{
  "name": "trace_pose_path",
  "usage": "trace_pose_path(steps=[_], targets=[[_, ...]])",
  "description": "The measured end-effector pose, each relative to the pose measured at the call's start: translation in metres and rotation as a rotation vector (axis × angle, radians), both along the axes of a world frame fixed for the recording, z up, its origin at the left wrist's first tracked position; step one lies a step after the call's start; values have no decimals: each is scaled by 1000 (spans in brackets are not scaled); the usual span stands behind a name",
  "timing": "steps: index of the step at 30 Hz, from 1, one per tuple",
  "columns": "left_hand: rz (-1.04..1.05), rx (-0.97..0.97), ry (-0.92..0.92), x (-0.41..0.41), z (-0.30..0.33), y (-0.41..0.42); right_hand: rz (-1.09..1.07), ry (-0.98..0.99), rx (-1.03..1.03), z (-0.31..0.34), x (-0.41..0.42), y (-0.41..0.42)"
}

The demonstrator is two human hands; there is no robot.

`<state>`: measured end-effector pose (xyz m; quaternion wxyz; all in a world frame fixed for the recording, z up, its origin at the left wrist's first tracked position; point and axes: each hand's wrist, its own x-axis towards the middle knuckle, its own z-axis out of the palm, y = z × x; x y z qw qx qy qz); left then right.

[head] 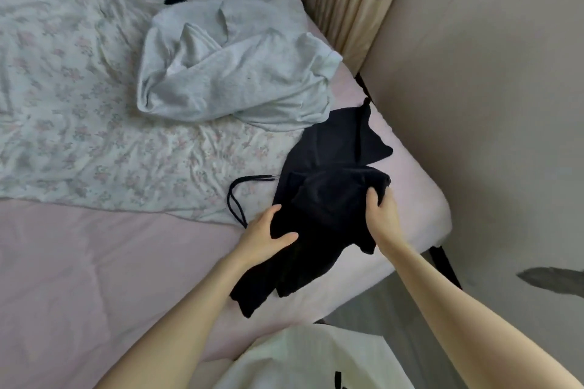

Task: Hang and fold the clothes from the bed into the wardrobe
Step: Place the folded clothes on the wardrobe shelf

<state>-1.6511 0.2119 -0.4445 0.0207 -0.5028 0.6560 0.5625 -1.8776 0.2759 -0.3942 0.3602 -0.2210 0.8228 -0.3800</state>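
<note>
The left hand grips the near edge of a black garment, thumb on top. The right hand pinches its bunched right side. The garment lies at the corner of the bed, just beside a crumpled grey sweatshirt.

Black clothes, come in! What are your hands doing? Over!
Left hand and right hand both gripping black garment on bed corner. Grey garment waiting behind. Drawstring trailing loose. Nothing blocking.
</note>
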Motion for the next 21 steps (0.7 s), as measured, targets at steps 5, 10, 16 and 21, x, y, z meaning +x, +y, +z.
trace_pose_path(steps=[5, 10, 16, 21], targets=[[-33, -18, -151, -22, -25, 13, 210, 189, 56, -26, -4, 22], [-322, -37, -542, -11, -67, 41, 841, 528, 295, -87, 19, 63], [-196, -312, -564, 5, -104, 44, 1227, 799, 304, -146, 41, 60], [119, 290, -131, 3, -68, -3, 1089, 605, 305, -133, 45, 46]])
